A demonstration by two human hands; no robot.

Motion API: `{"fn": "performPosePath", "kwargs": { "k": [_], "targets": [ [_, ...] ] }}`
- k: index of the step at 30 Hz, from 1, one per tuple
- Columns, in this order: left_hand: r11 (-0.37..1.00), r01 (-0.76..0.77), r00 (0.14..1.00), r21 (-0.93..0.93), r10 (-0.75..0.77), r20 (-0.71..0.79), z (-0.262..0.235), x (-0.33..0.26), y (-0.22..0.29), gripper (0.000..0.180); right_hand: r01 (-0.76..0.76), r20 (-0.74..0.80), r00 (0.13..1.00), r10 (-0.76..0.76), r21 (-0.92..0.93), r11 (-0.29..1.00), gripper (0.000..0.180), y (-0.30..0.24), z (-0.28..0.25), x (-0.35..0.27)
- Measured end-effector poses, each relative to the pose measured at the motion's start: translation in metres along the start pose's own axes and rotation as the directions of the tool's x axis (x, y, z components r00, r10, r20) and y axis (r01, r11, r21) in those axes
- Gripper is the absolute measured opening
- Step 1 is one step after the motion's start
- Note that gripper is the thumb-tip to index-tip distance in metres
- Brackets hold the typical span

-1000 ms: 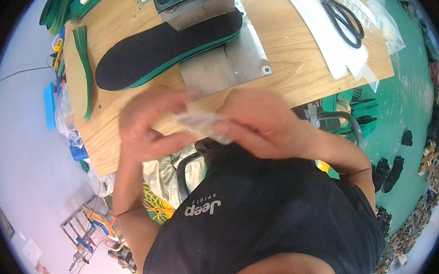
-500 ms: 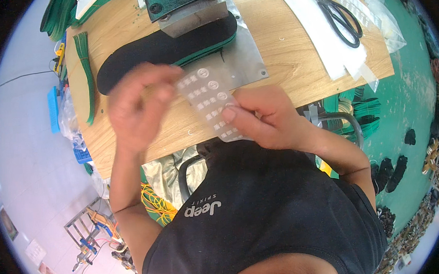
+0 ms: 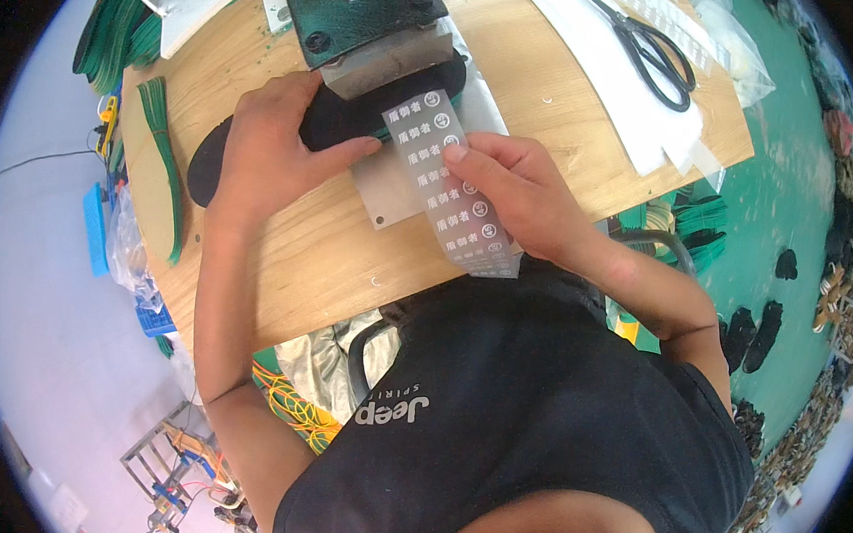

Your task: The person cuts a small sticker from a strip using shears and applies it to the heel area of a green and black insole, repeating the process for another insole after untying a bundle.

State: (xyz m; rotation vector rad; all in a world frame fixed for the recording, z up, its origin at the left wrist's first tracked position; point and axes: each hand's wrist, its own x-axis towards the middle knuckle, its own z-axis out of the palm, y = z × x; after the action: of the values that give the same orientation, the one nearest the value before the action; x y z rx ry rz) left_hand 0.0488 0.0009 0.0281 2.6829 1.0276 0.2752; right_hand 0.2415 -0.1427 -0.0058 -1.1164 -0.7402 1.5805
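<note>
A black insole with a green underside lies on a metal plate, beneath the metal block of a press with a dark green top plate. Across the insole spreads my left hand, fingers at its far side and thumb stretched along its near edge, gripping it by its width. In my right hand a translucent strip of white printed transfer labels is pinched between thumb and fingers. The strip hangs over the table's near edge, its top end overlapping the insole's near edge.
Black-handled scissors rest on white sheets at the right. A bundle of green-edged strips lies on the wooden table at left. Stacked green insoles stand at the far left corner. Yellow cords hang below.
My left hand has left the strip's top end and moved up onto the insole. With my right hand the strip has shifted slightly right and now hangs straighter.
</note>
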Motion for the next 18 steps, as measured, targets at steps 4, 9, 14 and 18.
{"fn": "performPosePath", "kwargs": {
  "k": [4, 9, 14, 18],
  "targets": [
    [0.994, -0.078, 0.990, 0.079, 0.087, -0.114, 0.010, -0.004, -0.010, 0.070, -0.057, -0.024, 0.998, 0.056, -0.088, 0.994, 0.024, -0.005, 0.001, 0.010],
    [0.997, 0.002, 0.997, 0.079, 0.004, -0.072, 0.009, -0.003, -0.010, 0.075, -0.101, -0.082, 0.992, 0.101, -0.002, 0.995, 0.024, -0.010, -0.004, 0.027],
    [0.996, -0.027, 0.993, 0.080, 0.035, -0.108, 0.013, -0.006, -0.014, 0.075, -0.057, -0.084, 0.995, 0.061, 0.046, 0.997, 0.026, -0.009, -0.005, 0.032],
    [1.000, -0.014, 0.994, 0.015, 0.015, -0.105, 0.008, -0.007, -0.009, 0.076, -0.046, -0.087, 0.995, 0.053, 0.078, 0.996, 0.024, -0.006, -0.002, 0.032]
  ]
}}
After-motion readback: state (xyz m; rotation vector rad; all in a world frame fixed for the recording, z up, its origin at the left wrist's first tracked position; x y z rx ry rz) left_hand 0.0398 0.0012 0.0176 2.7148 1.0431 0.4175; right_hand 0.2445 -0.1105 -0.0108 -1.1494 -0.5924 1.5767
